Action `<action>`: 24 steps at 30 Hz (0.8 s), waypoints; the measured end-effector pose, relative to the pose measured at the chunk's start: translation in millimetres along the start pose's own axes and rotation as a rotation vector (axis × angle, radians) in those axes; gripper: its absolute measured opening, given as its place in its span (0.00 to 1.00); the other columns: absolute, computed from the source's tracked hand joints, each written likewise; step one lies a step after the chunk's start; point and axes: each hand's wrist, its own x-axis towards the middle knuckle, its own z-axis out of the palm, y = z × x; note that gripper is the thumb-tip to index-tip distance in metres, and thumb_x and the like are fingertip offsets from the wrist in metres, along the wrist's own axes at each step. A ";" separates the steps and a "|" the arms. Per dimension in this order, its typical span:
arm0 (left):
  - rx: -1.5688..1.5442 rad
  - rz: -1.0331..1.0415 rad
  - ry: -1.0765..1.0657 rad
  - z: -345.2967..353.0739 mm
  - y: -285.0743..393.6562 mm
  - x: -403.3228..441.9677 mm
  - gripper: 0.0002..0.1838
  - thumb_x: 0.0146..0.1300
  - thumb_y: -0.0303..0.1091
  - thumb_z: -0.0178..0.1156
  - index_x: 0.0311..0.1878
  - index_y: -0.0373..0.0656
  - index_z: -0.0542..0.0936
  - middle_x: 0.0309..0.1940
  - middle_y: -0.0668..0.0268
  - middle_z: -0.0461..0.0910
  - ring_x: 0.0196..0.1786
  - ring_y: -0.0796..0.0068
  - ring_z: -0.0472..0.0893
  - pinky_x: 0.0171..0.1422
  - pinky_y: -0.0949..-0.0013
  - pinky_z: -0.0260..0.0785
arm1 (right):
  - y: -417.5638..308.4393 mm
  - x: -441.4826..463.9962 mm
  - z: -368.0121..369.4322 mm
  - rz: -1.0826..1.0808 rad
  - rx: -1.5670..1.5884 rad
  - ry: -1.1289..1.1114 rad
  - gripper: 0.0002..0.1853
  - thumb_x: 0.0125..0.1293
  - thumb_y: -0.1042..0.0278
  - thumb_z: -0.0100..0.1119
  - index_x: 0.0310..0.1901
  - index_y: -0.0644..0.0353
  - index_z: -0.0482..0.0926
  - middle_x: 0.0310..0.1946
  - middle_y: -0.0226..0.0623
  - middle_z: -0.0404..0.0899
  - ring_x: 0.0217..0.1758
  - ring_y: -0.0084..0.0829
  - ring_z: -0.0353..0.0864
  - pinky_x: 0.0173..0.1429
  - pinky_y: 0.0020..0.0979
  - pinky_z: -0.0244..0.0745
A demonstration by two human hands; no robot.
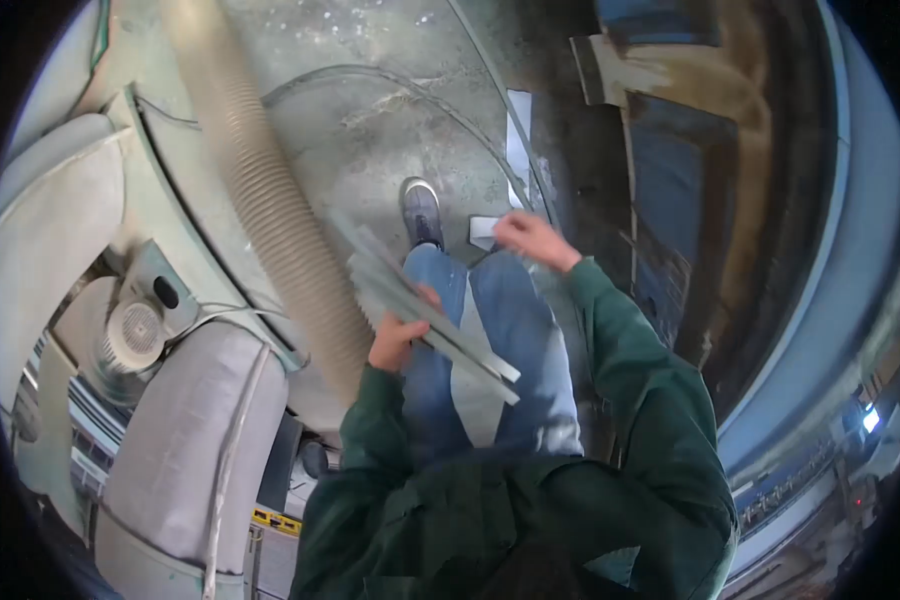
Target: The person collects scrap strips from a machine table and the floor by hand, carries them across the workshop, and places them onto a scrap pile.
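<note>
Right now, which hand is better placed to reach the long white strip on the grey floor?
Right hand, probably: it looks nearer the strip, while the left hand grips long grey slats.

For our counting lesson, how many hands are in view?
2: the left hand, holding pale strips; the right hand, blurred, near the right knee. No other hand shows.

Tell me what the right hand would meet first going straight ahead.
Ahead of the right hand, the white piece probably comes first, but it may lie lower; depth is unclear.
</note>
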 end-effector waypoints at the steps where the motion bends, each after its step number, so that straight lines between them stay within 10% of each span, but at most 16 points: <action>1: -0.055 0.014 -0.026 -4.2 -1.7 10.8 0.27 0.43 0.41 0.70 0.44 0.42 0.70 0.38 0.65 0.74 0.42 0.70 0.76 0.46 0.69 0.68 | 47.7 46.7 -16.5 -0.063 -0.223 0.175 0.17 0.62 0.52 0.54 0.40 0.59 0.78 0.35 0.37 0.80 0.37 0.35 0.79 0.43 0.34 0.73; 5: -0.165 0.128 0.008 -26.1 -23.7 50.0 0.28 0.39 0.48 0.73 0.37 0.44 0.69 0.30 0.69 0.68 0.36 0.73 0.72 0.39 0.70 0.66 | 164.0 179.0 -62.4 0.269 -0.537 0.550 0.22 0.59 0.55 0.56 0.51 0.61 0.70 0.48 0.49 0.75 0.53 0.52 0.73 0.54 0.44 0.69; 12: -0.108 0.373 0.003 -42.0 -28.2 56.5 0.22 0.38 0.47 0.72 0.25 0.41 0.73 0.27 0.65 0.67 0.30 0.67 0.70 0.31 0.68 0.64 | 208.8 233.5 -45.4 0.371 -0.707 0.787 0.25 0.55 0.62 0.58 0.51 0.64 0.64 0.45 0.56 0.72 0.48 0.54 0.74 0.52 0.46 0.71; 20: -0.032 0.163 0.056 20.7 12.4 27.9 0.29 0.38 0.48 0.69 0.40 0.40 0.71 0.37 0.65 0.70 0.38 0.70 0.73 0.41 0.70 0.66 | 95.3 21.2 -19.0 -0.215 -0.183 0.962 0.17 0.58 0.59 0.58 0.46 0.60 0.74 0.30 0.52 0.76 0.34 0.51 0.78 0.39 0.42 0.71; 24: 0.319 0.158 -0.096 73.6 81.7 3.4 0.41 0.41 0.44 0.67 0.60 0.36 0.68 0.36 0.72 0.72 0.39 0.81 0.73 0.43 0.77 0.64 | 19.3 -162.4 -15.9 -0.009 -0.232 1.011 0.16 0.57 0.56 0.63 0.45 0.51 0.78 0.27 0.43 0.79 0.30 0.39 0.81 0.35 0.34 0.74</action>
